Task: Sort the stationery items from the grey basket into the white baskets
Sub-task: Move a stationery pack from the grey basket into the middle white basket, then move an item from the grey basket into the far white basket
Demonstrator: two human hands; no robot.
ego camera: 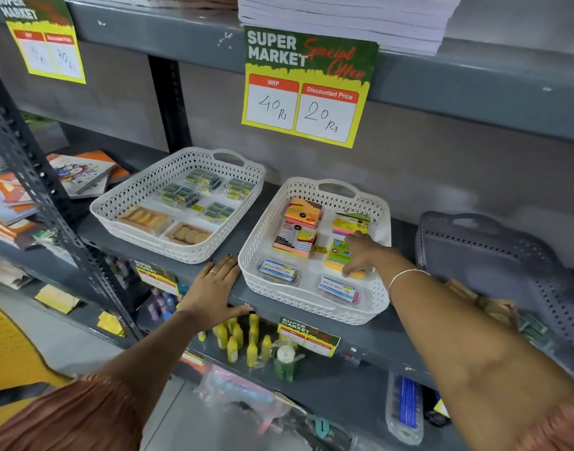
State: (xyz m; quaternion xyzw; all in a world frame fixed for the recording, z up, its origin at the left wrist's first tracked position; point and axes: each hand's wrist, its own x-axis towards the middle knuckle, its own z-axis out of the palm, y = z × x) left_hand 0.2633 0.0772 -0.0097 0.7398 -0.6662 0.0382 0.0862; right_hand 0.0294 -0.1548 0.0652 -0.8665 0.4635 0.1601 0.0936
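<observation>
Two white baskets stand side by side on the grey shelf. The left white basket (116,222) holds several green-yellow small packs (181,195) and packs of wooden pieces (146,219). The right white basket (254,255) holds sticky-note packs (303,211) and two clear boxes with blue labels (277,270). My right hand (367,252) reaches into it, fingers closed around a green and yellow sticky-note pad (337,252) that rests on the basket floor. My left hand (214,284) lies flat and open on the shelf edge between the baskets. The grey basket (506,255) sits at the right, with wooden pieces (493,307) and green packs (532,327) inside.
A price sign (308,89) hangs from the shelf above, under stacked paper. Books (84,172) lie at the far left behind a dark upright post (35,177). The shelf below carries yellow bottles (237,336) and bagged items.
</observation>
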